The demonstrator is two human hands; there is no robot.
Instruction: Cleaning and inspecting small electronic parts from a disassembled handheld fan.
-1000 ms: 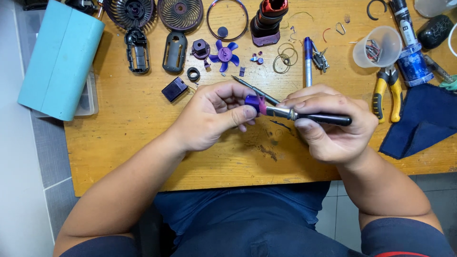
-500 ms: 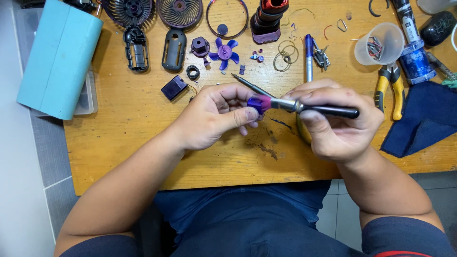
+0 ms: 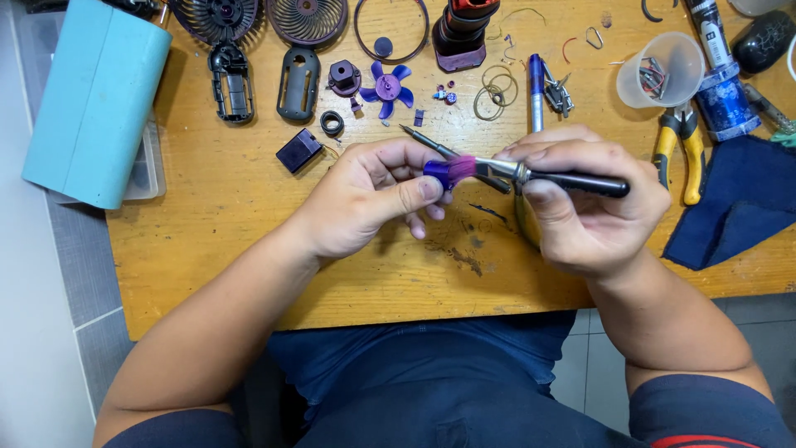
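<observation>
A small purple part (image 3: 448,172) sits over the middle of the wooden table (image 3: 249,249), pinched between thumb and fingertips of the left hand (image 3: 373,199); its exact shape is hard to tell because it looks blurred. The right hand (image 3: 584,207) is closed around a black-handled tool (image 3: 572,180) whose metal tip meets the part. Behind lie a purple fan blade (image 3: 388,85), a clear cup (image 3: 659,70), yellow-handled pliers (image 3: 680,149) and a dark blue cloth (image 3: 738,211).

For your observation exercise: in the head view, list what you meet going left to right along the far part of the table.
Light blue case → black handle shell → purple fan blade → blue pen → clear plastic cup → yellow-handled pliers → dark blue cloth.
</observation>
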